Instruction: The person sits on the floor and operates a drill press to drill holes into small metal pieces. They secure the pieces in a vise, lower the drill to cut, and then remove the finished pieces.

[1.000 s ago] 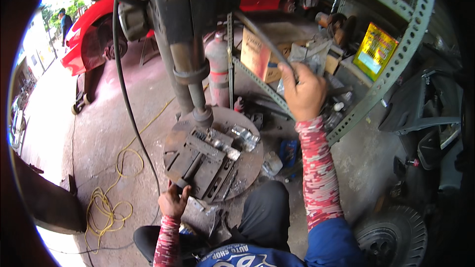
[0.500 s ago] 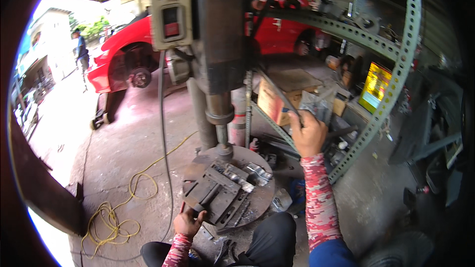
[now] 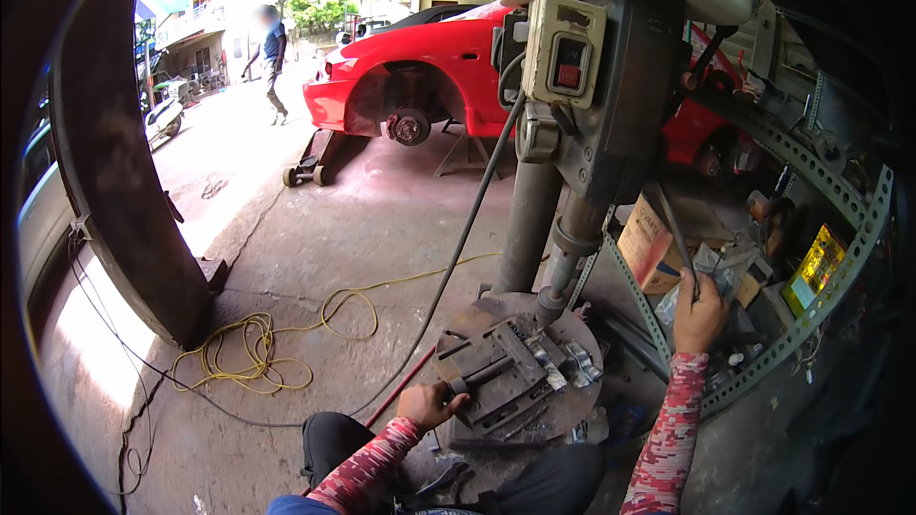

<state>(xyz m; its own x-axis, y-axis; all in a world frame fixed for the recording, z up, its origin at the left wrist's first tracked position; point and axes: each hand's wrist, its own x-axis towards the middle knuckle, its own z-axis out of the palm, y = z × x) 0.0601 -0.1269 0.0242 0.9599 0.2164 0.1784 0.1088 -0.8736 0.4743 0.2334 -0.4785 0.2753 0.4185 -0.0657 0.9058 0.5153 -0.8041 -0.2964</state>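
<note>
A drill press [image 3: 611, 86] stands in front of me, with its chuck [image 3: 553, 298] above a round metal table [image 3: 584, 326]. On that table lies a dark machine vise [image 3: 501, 377], with a shiny metal piece [image 3: 548, 368] at its far jaw. My left hand [image 3: 429, 406] is closed at the near end of the vise, around its screw end. A second shiny bracket-like piece [image 3: 582, 362] rests beside the vise. Raised to the right, my right hand [image 3: 699, 315] is wrapped around the feed lever [image 3: 676, 229] of the press. The drill tip is too small to make out.
A perforated metal shelf frame [image 3: 763, 377] stands close by my right arm, with a cardboard box [image 3: 651, 243] behind it. A yellow cord [image 3: 250, 348] lies coiled on the floor at left. Beyond are a raised red car [image 3: 420, 62], a steel post [image 3: 119, 153] and a walking person [image 3: 272, 52].
My view has swung left, so the press appears further right. Both hands keep their holds on the vise and the lever. The person in the background has changed pose.
</note>
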